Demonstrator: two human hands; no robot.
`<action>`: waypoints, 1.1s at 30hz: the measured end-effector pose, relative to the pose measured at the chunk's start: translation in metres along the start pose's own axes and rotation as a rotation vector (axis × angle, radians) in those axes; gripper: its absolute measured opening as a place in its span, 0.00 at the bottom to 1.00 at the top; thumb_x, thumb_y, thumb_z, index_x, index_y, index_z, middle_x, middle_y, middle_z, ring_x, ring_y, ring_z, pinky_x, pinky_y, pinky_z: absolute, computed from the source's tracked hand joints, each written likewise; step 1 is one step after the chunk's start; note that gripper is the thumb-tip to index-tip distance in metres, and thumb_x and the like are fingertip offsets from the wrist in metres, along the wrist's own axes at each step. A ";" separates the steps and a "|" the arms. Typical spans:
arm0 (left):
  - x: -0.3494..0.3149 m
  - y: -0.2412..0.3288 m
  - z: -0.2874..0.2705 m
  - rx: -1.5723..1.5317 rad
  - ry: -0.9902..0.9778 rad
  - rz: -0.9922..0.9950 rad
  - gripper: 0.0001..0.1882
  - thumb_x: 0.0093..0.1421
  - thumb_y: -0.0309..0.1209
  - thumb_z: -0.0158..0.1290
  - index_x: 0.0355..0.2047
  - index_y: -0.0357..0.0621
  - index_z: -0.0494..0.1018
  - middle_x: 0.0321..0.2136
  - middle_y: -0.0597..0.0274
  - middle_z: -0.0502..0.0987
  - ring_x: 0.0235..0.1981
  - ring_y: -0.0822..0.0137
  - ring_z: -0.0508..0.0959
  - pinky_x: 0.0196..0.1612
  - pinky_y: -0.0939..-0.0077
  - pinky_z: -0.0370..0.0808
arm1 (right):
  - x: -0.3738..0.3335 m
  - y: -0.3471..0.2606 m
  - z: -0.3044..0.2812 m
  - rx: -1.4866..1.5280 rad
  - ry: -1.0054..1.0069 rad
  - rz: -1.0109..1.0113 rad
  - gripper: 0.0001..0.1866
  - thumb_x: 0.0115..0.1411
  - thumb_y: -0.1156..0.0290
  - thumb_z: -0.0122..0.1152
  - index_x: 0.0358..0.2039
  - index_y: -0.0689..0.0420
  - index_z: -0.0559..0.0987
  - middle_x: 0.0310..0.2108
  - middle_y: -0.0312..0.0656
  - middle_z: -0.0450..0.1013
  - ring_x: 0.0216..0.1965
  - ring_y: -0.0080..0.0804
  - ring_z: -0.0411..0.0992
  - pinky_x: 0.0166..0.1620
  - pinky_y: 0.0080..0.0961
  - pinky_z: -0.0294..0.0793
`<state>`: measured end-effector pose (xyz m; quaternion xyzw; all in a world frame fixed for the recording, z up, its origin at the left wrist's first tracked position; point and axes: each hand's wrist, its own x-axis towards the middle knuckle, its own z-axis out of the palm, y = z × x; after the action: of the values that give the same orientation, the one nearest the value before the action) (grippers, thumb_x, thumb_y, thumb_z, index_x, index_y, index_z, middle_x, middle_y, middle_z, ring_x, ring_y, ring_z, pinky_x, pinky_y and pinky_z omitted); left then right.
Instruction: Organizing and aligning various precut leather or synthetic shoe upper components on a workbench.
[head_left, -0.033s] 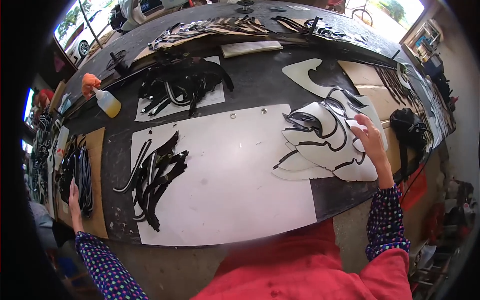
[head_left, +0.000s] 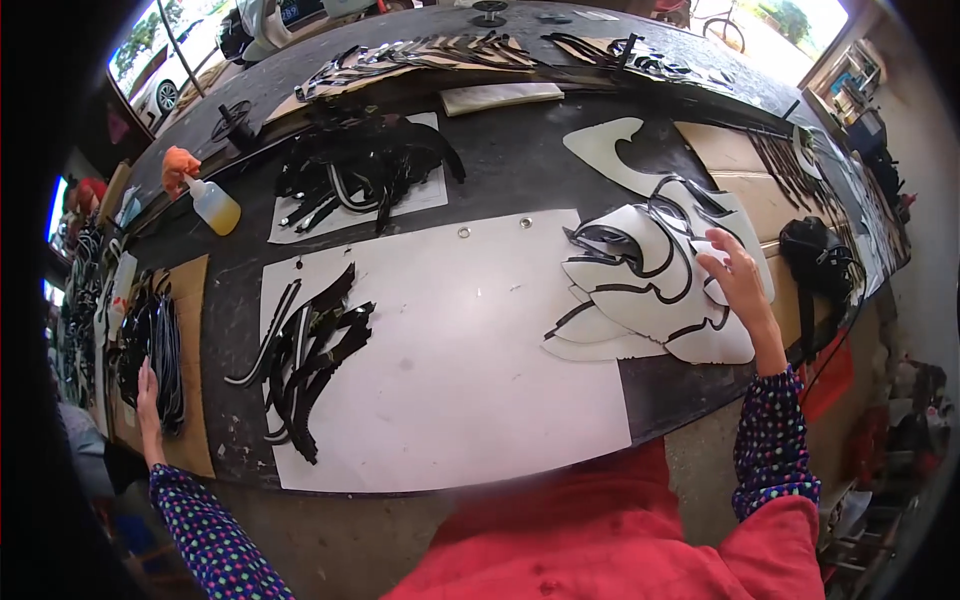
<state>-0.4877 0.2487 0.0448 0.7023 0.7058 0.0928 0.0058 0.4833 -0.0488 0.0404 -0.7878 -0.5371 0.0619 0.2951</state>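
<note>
At the far left, my left hand (head_left: 148, 395) reaches into a bundle of black strips (head_left: 172, 365) on a cardboard sheet (head_left: 197, 300). Its fingers are pressed together among the strips; what they pinch is hidden. On the right, my right hand (head_left: 738, 278) is bent over a pile of white cut-out pieces (head_left: 625, 285) with black curved edging. A small bright white piece (head_left: 703, 248) lies between its thumb and index finger. Between my hands is a large white sheet (head_left: 470, 370); black and white curved strips (head_left: 310, 360) lie across its left side.
Behind the sheet, glossy black pieces (head_left: 360, 175) lie on paper. A spray bottle (head_left: 215, 207) with yellow liquid and an orange head stands left of them. A black bag (head_left: 815, 250) sits at the right edge. Rows of strips (head_left: 420, 60) line the table's far side.
</note>
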 end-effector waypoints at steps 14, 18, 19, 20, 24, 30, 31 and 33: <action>-0.134 0.364 -0.022 -0.177 0.116 0.497 0.20 0.64 0.29 0.54 0.56 0.45 0.75 0.64 0.57 0.67 0.68 0.58 0.63 0.65 0.64 0.60 | 0.156 -0.039 0.086 -0.712 -0.253 -0.452 0.15 0.66 0.73 0.49 0.50 0.66 0.70 0.43 0.58 0.76 0.46 0.55 0.77 0.44 0.45 0.80; -0.179 0.427 0.022 -0.191 0.109 0.688 0.10 0.62 0.27 0.52 0.42 0.44 0.79 0.48 0.63 0.80 0.55 0.62 0.76 0.55 0.65 0.66 | 0.169 -0.044 0.046 -0.531 0.120 -0.435 0.18 0.65 0.74 0.50 0.55 0.54 0.69 0.39 0.55 0.79 0.40 0.53 0.79 0.41 0.50 0.78; -0.187 0.435 0.039 -0.177 0.170 0.652 0.09 0.61 0.26 0.52 0.40 0.44 0.80 0.43 0.64 0.81 0.51 0.63 0.77 0.53 0.65 0.67 | 0.172 -0.047 0.031 -0.338 0.354 -0.496 0.20 0.66 0.71 0.51 0.58 0.52 0.69 0.39 0.55 0.79 0.40 0.54 0.78 0.41 0.45 0.77; -0.192 0.445 0.051 -0.184 0.250 0.601 0.09 0.61 0.26 0.52 0.40 0.44 0.79 0.42 0.64 0.81 0.49 0.63 0.78 0.53 0.66 0.68 | 0.169 -0.061 0.012 -0.111 0.434 -0.386 0.20 0.67 0.69 0.51 0.59 0.51 0.70 0.38 0.57 0.78 0.37 0.52 0.79 0.40 0.39 0.77; -0.186 0.443 0.080 -0.075 0.425 0.481 0.13 0.55 0.27 0.60 0.42 0.42 0.78 0.41 0.64 0.80 0.48 0.63 0.77 0.51 0.67 0.70 | 0.109 -0.119 -0.037 0.910 0.189 -0.197 0.18 0.71 0.70 0.48 0.57 0.67 0.69 0.44 0.45 0.78 0.41 0.24 0.78 0.46 0.25 0.79; -0.182 0.439 0.080 -0.211 0.371 0.474 0.14 0.52 0.24 0.62 0.40 0.45 0.77 0.38 0.64 0.77 0.44 0.61 0.76 0.48 0.66 0.72 | -0.052 -0.114 0.021 1.080 -0.349 0.207 0.20 0.69 0.74 0.50 0.59 0.68 0.67 0.45 0.45 0.76 0.42 0.24 0.76 0.48 0.19 0.75; -0.182 0.440 0.080 -0.255 0.311 0.485 0.14 0.53 0.23 0.61 0.41 0.45 0.76 0.37 0.64 0.77 0.44 0.60 0.75 0.47 0.66 0.72 | -0.075 -0.113 0.025 0.845 -0.393 0.309 0.22 0.67 0.76 0.53 0.60 0.68 0.66 0.41 0.40 0.75 0.38 0.19 0.73 0.42 0.19 0.74; -0.184 0.439 0.077 -0.297 0.238 0.486 0.15 0.53 0.22 0.60 0.42 0.45 0.75 0.37 0.63 0.76 0.43 0.59 0.75 0.46 0.66 0.73 | -0.098 -0.113 0.024 0.453 -0.454 0.173 0.29 0.64 0.78 0.60 0.64 0.65 0.63 0.39 0.36 0.72 0.32 0.19 0.66 0.33 0.23 0.72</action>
<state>-0.0393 0.0743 0.0075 0.8262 0.4915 0.2752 0.0032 0.3414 -0.0975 0.0589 -0.7109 -0.4927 0.3787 0.3293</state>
